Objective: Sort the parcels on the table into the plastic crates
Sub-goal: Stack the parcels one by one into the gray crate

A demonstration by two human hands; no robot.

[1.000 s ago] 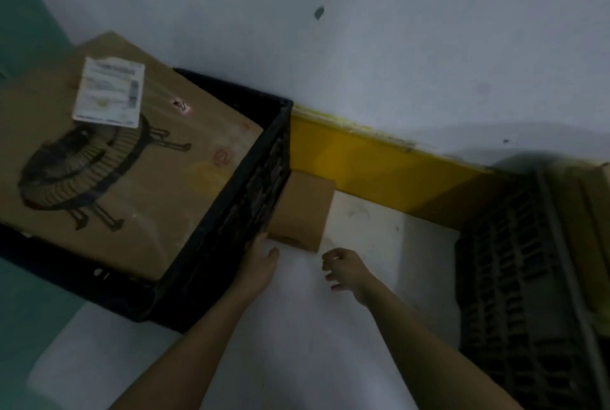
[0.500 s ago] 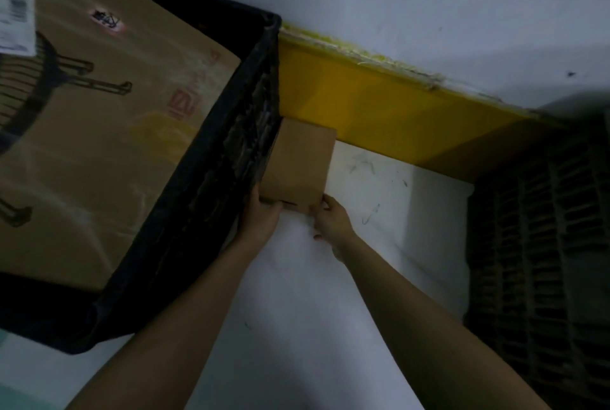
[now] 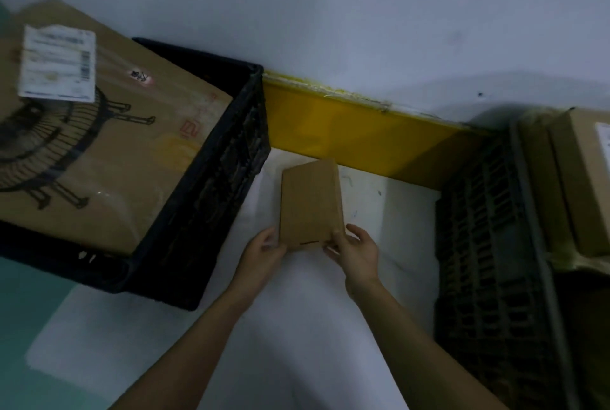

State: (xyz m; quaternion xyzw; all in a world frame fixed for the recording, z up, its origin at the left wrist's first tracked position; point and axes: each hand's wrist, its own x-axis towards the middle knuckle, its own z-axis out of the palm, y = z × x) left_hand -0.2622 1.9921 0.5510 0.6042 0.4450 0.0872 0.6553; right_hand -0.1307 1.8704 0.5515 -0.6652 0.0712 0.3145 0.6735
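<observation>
Pinching the small parcel [image 3: 310, 205] at its near corners, left hand [image 3: 262, 253] and right hand [image 3: 356, 251] grip it.

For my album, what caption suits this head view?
Both hands, left and right, hold a small cardboard parcel between two black crates.

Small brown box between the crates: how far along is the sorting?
Done: a large carton sits in the left black crate, and boxes in the right crate. In hand: both hands, left and right, grip the small box's near end. Left: putting it in a crate.
</observation>
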